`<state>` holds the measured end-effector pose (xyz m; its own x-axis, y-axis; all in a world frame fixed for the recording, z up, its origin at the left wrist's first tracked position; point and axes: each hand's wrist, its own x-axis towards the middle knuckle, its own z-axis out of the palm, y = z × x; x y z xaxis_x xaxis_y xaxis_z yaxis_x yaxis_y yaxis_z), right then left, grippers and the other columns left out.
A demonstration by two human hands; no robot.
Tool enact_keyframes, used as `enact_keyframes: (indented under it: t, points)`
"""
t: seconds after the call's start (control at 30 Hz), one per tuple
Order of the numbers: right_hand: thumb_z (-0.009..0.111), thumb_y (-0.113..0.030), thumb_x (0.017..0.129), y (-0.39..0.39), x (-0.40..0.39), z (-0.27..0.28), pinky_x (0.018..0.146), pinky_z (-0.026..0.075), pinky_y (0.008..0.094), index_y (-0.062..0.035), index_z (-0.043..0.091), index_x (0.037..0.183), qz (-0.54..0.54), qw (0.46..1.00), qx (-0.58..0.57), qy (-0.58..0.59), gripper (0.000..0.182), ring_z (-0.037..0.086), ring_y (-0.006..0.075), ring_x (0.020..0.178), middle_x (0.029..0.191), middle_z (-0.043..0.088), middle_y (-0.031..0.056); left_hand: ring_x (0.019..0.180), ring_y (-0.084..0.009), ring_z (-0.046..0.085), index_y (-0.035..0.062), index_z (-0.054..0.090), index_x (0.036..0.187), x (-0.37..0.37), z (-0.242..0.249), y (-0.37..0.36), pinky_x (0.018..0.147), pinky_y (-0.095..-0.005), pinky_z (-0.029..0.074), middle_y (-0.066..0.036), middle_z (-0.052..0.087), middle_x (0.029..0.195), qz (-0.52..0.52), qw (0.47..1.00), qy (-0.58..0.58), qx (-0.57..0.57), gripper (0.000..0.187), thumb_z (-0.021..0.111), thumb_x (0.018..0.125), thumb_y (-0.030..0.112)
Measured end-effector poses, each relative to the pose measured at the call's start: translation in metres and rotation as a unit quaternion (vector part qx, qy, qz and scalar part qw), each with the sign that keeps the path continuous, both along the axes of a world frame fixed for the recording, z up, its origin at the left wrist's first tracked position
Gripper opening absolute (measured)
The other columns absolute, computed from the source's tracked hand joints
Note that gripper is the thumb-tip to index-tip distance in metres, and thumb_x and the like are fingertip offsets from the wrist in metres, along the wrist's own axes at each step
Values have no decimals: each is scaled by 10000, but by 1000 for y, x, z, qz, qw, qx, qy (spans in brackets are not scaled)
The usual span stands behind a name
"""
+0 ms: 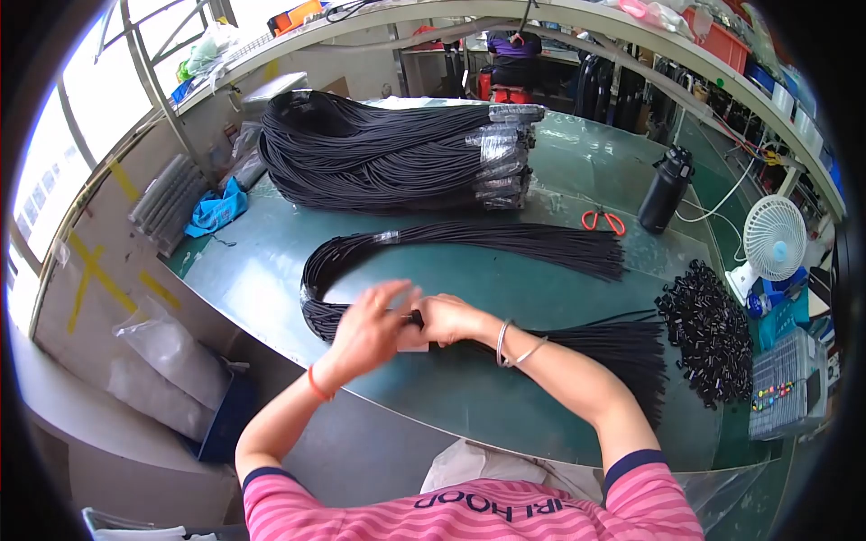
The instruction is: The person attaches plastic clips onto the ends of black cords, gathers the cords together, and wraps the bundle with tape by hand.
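A long bundle of thin black cables lies in a U shape on the green table, its bend at the left. My left hand is over the lower arm of the U, fingers spread and slightly blurred. Touching it or nearly so, my right hand is closed around the bundle near its middle. A small pale piece shows below my hands; what it is I cannot tell. The loose cable ends fan out to the right, under my right forearm. Clear tape wraps the upper arm.
Behind lies a thick stack of black cables. Red-handled scissors, a black bottle, a white fan, a heap of small black parts and a clear compartment box stand right. A person sits in the background.
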<state>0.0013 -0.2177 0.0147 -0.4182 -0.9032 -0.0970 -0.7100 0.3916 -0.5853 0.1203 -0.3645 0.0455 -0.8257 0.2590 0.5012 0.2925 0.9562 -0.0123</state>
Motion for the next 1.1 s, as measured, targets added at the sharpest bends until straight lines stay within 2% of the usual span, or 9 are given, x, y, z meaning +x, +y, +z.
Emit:
enact_keyframes:
  t: [0.13, 0.3, 0.4, 0.53, 0.73, 0.87, 0.93, 1.03, 1.1]
  points:
    - [669, 1, 687, 3, -7, 12, 572, 525, 426, -9, 621, 748, 91, 916, -18, -390, 78, 681, 311, 709, 685, 650, 168, 987, -234, 586, 36, 649, 1122, 47, -36, -4, 764, -388, 503, -108, 595, 1116, -158, 980, 62, -107, 347, 713, 791, 117]
    - [678, -7, 679, -4, 8, -23, 549, 517, 408, -4, 595, 781, 70, 991, -76, -88, 131, 678, 295, 690, 675, 636, 160, 933, -218, 586, 32, 650, 1149, 9, -10, -23, 757, -347, 482, -123, 592, 1060, 8, 997, 27, -76, 404, 738, 759, 90]
    - [700, -30, 681, 5, 40, -20, 518, 509, 395, 5, 572, 852, 8, 938, -198, 283, 217, 670, 284, 654, 663, 610, 160, 855, -223, 565, 30, 661, 1109, -44, -9, -33, 720, -329, 466, -126, 636, 903, 73, 956, -10, 283, 393, 753, 727, 25]
    - [679, -13, 681, 5, 38, -11, 520, 512, 418, 8, 568, 813, -62, 942, -178, 277, 174, 668, 291, 641, 667, 620, 164, 880, -248, 577, 43, 644, 1158, -68, -27, -61, 747, -360, 473, -151, 648, 984, -55, 832, -510, 211, 413, 739, 758, 81]
    - [679, -30, 694, -4, -1, -7, 516, 516, 429, 9, 580, 780, 53, 977, -62, -196, 137, 662, 293, 620, 749, 655, 177, 1072, -271, 596, 59, 680, 1141, 13, 3, 11, 883, -394, 480, -171, 637, 1118, -48, 998, 41, -4, 347, 703, 817, 182]
    - [671, -40, 716, -12, -16, -8, 510, 512, 430, 1, 596, 807, 97, 916, -10, -389, 125, 665, 285, 629, 773, 661, 177, 992, -277, 587, 58, 658, 1167, 45, -26, -16, 869, -403, 481, -139, 621, 1073, -106, 976, 60, -181, 395, 720, 781, 115]
    - [669, -47, 727, -13, -10, -18, 507, 511, 432, -3, 601, 823, 104, 904, 2, -414, 126, 667, 281, 634, 774, 660, 175, 916, -273, 585, 47, 596, 1237, 53, -22, -21, 834, -396, 481, -147, 574, 1107, -81, 984, -139, 82, 497, 725, 758, 70]
    - [682, -60, 724, -8, 27, -45, 575, 543, 419, 28, 649, 804, 15, 977, -176, 119, 124, 685, 294, 675, 674, 652, 168, 766, -222, 584, 23, 658, 1071, 18, 16, -1, 730, -374, 487, -122, 579, 930, 17, 987, 153, 40, 295, 704, 780, 31]
    - [684, -67, 725, -5, 40, -39, 588, 546, 423, 35, 654, 804, -15, 968, -179, 178, 132, 685, 315, 681, 676, 650, 183, 764, -230, 592, 20, 664, 1041, -13, -4, -29, 736, -378, 483, -131, 593, 914, 57, 970, -11, 238, 269, 704, 776, 25]
